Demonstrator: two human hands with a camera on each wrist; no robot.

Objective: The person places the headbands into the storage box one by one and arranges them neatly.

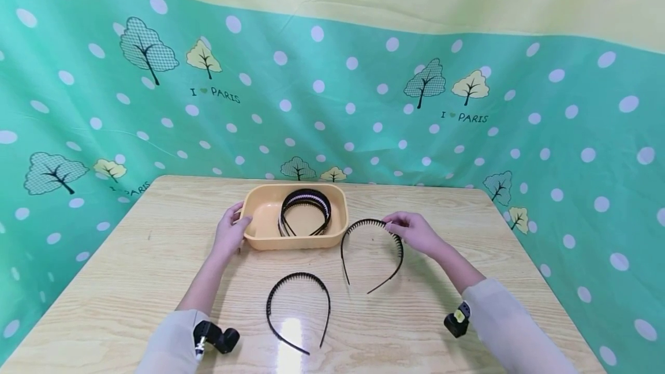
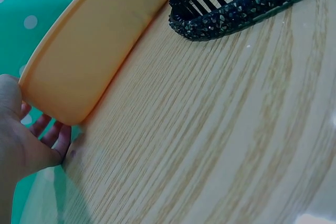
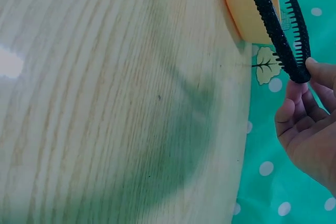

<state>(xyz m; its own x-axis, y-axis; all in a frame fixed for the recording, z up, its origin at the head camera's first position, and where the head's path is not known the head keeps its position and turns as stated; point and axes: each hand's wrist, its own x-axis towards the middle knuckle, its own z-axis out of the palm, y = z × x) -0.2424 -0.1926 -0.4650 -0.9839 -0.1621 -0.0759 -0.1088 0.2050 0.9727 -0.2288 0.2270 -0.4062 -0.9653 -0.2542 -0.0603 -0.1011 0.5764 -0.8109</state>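
My left hand [image 1: 229, 231] grips the left end of a shallow orange plastic basin [image 1: 291, 243], thumb over the rim and fingers outside. Several headbands [image 1: 306, 195], dark with one pale beaded band, lie stacked in the basin's right half. Between thumb and fingers, my right hand [image 1: 414, 232] pinches a black toothed headband [image 1: 369, 221] just right of the basin. In the right wrist view that headband [image 3: 273, 22] has a glittery outer face. Another black toothed headband [image 1: 299, 275] lies on the table in front of the basin; its sparkly stones show in the left wrist view.
The light wood-grain table [image 1: 415, 316] ends at a green dotted cloth [image 1: 332, 103] hung behind and at the sides. Small black cameras [image 1: 215, 336] are strapped at both wrists. A bright light reflection lies near the table's front.
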